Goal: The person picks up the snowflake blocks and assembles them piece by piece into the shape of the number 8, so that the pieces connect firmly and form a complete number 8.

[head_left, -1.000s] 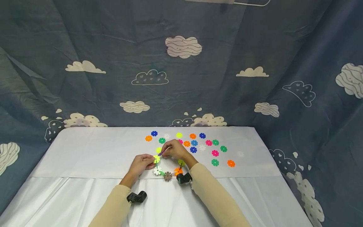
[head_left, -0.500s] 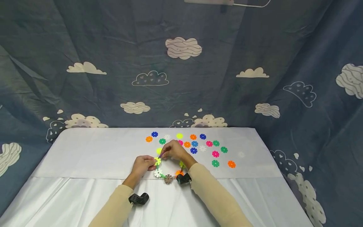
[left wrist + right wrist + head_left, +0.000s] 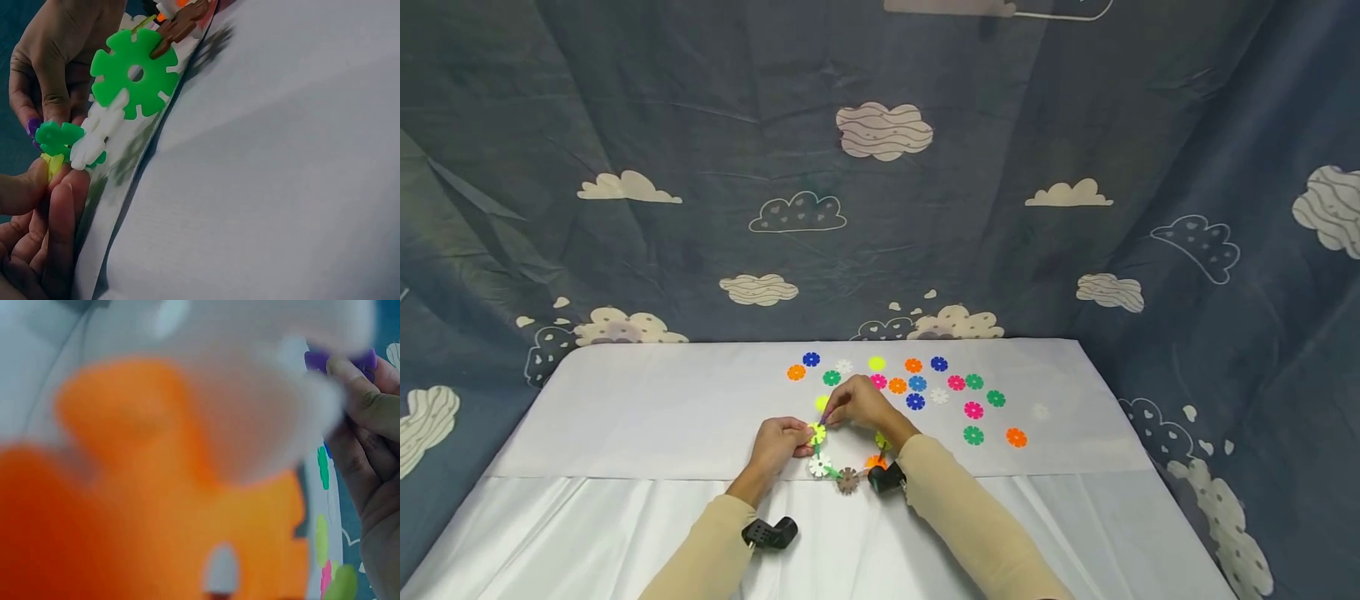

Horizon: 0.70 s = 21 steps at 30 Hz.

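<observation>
In the head view a curved chain of notched discs hangs between the hands, with a white disc (image 3: pixel 820 465), a brown disc (image 3: pixel 847 480) and an orange disc (image 3: pixel 876 462). My left hand (image 3: pixel 777 446) pinches the yellow disc (image 3: pixel 817 433) at the chain's left end; the left wrist view shows this yellow disc (image 3: pixel 54 164) beside a small green one (image 3: pixel 59 136). My right hand (image 3: pixel 863 403) pinches a purple disc (image 3: pixel 365 362), seen edge-on in the right wrist view, right by the yellow one. Whether purple and yellow interlock, I cannot tell.
Loose discs lie behind and right of the hands, among them a blue one (image 3: pixel 915 402), a pink one (image 3: pixel 973 410), a green one (image 3: pixel 973 435) and an orange one (image 3: pixel 1017 437). A cloud-patterned curtain (image 3: pixel 925 250) stands behind the white table (image 3: pixel 647 417).
Both hands and the chain sit slightly lower in the head view, as does the whole scene. The purple disc is more upright and closer against the yellow one.
</observation>
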Each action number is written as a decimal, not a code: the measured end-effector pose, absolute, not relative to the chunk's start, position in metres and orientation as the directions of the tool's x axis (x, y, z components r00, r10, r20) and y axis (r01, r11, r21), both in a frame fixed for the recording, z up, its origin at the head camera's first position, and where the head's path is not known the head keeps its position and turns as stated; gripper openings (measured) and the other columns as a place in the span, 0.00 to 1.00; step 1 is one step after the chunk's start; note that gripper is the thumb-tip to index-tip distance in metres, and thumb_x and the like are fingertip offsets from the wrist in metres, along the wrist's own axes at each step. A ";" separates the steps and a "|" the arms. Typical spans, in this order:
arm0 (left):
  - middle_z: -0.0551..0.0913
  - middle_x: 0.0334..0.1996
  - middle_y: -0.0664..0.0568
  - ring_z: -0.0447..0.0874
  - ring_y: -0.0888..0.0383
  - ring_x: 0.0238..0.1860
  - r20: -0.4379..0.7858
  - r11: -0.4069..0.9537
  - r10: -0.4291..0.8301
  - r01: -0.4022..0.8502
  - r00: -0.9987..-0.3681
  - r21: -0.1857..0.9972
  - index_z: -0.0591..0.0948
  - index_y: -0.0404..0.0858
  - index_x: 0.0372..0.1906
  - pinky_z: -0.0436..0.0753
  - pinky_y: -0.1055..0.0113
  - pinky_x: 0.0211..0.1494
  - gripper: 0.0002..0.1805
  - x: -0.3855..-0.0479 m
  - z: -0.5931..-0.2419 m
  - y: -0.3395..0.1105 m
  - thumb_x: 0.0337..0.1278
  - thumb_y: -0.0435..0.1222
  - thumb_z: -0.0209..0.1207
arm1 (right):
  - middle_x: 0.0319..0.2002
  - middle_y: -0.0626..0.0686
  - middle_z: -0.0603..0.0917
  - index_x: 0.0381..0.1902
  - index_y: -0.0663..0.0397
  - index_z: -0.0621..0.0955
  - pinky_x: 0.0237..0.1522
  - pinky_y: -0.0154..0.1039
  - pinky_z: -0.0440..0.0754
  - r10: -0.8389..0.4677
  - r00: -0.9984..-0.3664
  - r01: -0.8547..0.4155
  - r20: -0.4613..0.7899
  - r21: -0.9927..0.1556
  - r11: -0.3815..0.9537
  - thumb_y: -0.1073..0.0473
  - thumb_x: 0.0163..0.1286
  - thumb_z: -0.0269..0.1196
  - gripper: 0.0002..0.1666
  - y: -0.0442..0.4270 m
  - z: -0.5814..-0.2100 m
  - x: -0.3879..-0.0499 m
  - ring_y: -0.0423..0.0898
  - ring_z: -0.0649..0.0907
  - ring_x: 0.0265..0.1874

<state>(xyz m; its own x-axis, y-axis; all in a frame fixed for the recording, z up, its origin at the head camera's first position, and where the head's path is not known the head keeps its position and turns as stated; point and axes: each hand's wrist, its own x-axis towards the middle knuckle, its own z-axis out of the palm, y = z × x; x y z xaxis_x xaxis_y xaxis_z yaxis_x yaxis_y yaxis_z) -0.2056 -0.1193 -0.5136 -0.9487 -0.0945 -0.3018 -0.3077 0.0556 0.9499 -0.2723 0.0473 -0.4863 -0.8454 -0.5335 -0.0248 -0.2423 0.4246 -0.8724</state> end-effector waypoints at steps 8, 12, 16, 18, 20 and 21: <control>0.81 0.20 0.52 0.78 0.64 0.19 -0.298 0.093 -0.072 -0.304 -0.952 0.948 0.78 0.24 0.36 0.81 0.74 0.25 0.04 -0.205 -0.514 -0.120 0.60 0.24 0.58 | 0.25 0.56 0.87 0.24 0.65 0.86 0.29 0.34 0.84 -0.559 -0.828 -0.222 -0.047 -0.888 0.404 0.75 0.52 0.70 0.04 0.047 -0.487 -0.273 0.40 0.82 0.21; 0.82 0.23 0.51 0.80 0.63 0.22 -0.292 0.135 -0.018 -0.292 -0.956 0.947 0.78 0.26 0.37 0.82 0.73 0.27 0.04 -0.205 -0.513 -0.122 0.62 0.27 0.57 | 0.24 0.52 0.87 0.25 0.63 0.87 0.30 0.32 0.83 -0.573 -0.818 -0.254 -0.053 -0.861 0.441 0.72 0.53 0.71 0.03 0.051 -0.486 -0.274 0.39 0.81 0.22; 0.84 0.34 0.48 0.82 0.59 0.28 -0.310 0.181 0.050 -0.297 -0.949 0.938 0.78 0.28 0.46 0.84 0.68 0.32 0.10 -0.208 -0.511 -0.127 0.63 0.30 0.58 | 0.27 0.53 0.86 0.26 0.62 0.87 0.29 0.32 0.82 -0.600 -0.799 -0.296 -0.032 -0.848 0.439 0.73 0.54 0.70 0.03 0.053 -0.484 -0.276 0.39 0.79 0.23; 0.83 0.39 0.47 0.83 0.57 0.31 -0.324 0.197 0.093 -0.302 -0.941 0.933 0.78 0.29 0.51 0.84 0.67 0.33 0.15 -0.209 -0.510 -0.129 0.63 0.34 0.58 | 0.28 0.53 0.86 0.26 0.62 0.87 0.29 0.31 0.82 -0.623 -0.782 -0.339 -0.003 -0.837 0.429 0.73 0.54 0.70 0.04 0.052 -0.483 -0.277 0.38 0.78 0.24; 0.83 0.39 0.47 0.82 0.57 0.32 -0.335 0.213 0.120 -0.306 -0.934 0.928 0.78 0.30 0.52 0.84 0.67 0.32 0.18 -0.211 -0.509 -0.131 0.63 0.38 0.60 | 0.28 0.52 0.86 0.26 0.62 0.87 0.29 0.29 0.80 -0.650 -0.759 -0.389 0.034 -0.825 0.411 0.74 0.53 0.70 0.04 0.051 -0.482 -0.277 0.38 0.77 0.24; 0.83 0.38 0.47 0.81 0.57 0.31 -0.337 0.224 0.130 -0.303 -0.933 0.926 0.79 0.30 0.52 0.83 0.68 0.31 0.20 -0.211 -0.509 -0.131 0.63 0.40 0.60 | 0.28 0.51 0.85 0.26 0.62 0.87 0.29 0.28 0.79 -0.659 -0.751 -0.411 0.048 -0.814 0.410 0.74 0.52 0.71 0.05 0.050 -0.482 -0.277 0.37 0.77 0.24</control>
